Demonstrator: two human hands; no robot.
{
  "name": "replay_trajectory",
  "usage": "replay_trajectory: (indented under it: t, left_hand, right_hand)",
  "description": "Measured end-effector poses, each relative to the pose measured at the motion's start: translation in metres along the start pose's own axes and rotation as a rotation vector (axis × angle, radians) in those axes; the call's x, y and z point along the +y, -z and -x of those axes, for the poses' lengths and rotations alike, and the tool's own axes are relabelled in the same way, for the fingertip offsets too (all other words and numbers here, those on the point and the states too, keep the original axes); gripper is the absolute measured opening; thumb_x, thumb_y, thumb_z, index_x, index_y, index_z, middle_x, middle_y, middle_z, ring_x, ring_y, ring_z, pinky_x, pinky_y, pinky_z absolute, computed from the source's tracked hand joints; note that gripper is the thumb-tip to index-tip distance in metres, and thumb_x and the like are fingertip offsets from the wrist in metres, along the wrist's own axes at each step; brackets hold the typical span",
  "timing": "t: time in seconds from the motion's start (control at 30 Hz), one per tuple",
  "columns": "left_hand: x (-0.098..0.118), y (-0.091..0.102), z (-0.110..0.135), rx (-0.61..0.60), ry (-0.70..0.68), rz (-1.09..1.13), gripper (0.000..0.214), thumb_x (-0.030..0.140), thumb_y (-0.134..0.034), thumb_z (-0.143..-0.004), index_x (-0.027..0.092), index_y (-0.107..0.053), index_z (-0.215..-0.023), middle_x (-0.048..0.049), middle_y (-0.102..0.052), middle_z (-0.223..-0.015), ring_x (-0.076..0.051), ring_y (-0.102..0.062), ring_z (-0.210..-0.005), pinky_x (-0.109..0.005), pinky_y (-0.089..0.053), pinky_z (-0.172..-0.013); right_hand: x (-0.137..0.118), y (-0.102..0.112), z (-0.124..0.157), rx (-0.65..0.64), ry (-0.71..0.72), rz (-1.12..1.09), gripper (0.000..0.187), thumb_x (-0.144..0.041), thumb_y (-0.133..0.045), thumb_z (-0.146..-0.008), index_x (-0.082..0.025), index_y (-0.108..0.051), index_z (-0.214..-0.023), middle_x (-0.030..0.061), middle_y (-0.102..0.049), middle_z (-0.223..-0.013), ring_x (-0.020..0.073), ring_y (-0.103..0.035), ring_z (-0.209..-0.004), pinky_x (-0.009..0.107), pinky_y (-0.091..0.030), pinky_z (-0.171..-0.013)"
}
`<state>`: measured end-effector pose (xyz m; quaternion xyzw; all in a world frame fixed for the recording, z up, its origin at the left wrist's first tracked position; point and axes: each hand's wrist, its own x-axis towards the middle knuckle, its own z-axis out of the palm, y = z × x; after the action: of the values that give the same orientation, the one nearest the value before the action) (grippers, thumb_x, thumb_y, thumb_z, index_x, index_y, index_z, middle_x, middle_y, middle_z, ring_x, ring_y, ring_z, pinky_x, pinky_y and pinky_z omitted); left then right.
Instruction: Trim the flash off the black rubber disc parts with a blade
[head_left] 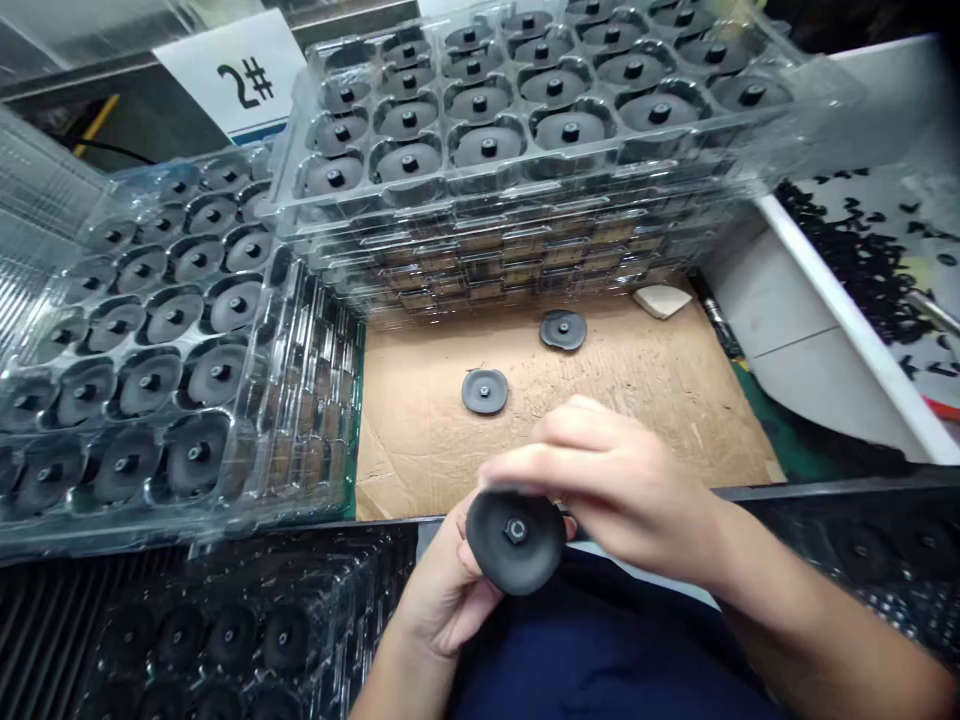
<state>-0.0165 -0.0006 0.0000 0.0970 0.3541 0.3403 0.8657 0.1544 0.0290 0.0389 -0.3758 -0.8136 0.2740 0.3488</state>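
My left hand [448, 590] grips a round black disc [517, 562] from below and the left, its face with a small raised hub turned up toward me. Over the disc's far rim lies my right hand [600, 470], fingers bent and close together, slightly blurred by motion. A pale edge shows under its fingertips, but what they pinch is hidden. Beyond my hands, two similar black discs, a nearer one [484, 391] and a farther one [563, 330], rest hub-up on a cardboard sheet [412, 450].
Stacked clear trays [465, 190] of black discs stand at the back, and another tray stack [247, 440] at the left. A pale wedge-shaped piece [661, 300] lies near a black pen-like object [716, 315]. A white bin [847, 310] at right holds small black parts. Dark trays [300, 600] sit lower left.
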Motion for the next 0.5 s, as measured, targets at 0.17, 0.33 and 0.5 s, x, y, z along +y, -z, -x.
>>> replay_trajectory:
  t: [0.17,0.33,0.5]
  left_hand:
    - [0.003,0.006,0.001,-0.166,0.048,0.156,0.049,0.020,-0.080,-0.059,0.021,-0.065,-0.106,-0.0047,-0.072,-0.101,-0.024,-0.070,-0.086,-0.026,-0.057,-0.069]
    - [0.004,0.006,-0.005,-0.253,0.064,0.185,0.055,0.030,-0.081,-0.057,0.020,-0.065,-0.109,-0.0069,-0.071,-0.105,-0.025,-0.068,-0.093,-0.026,-0.058,-0.069]
    - [0.003,0.002,-0.007,-0.321,0.089,0.171,0.055,0.033,-0.081,-0.058,0.021,-0.064,-0.110,-0.0055,-0.070,-0.107,-0.024,-0.067,-0.095,-0.025,-0.056,-0.074]
  right_hand:
    - [0.016,-0.024,0.043,0.133,-0.524,-0.146,0.023,-0.025,-0.047,-0.092,-0.022,-0.065,-0.106,0.0025,-0.065,-0.083,0.0142,-0.060,-0.074,0.024,-0.046,-0.062]
    - [0.030,-0.047,0.078,0.022,-0.681,-0.211,0.025,-0.029,-0.048,-0.090,-0.022,-0.067,-0.104,0.0046,-0.070,-0.092,0.0185,-0.065,-0.082,0.029,-0.052,-0.068]
    - [0.015,-0.016,0.062,0.218,-0.691,-0.106,0.023,-0.027,-0.049,-0.090,-0.025,-0.063,-0.109,0.0031,-0.068,-0.104,0.0181,-0.063,-0.089,0.027,-0.049,-0.069]
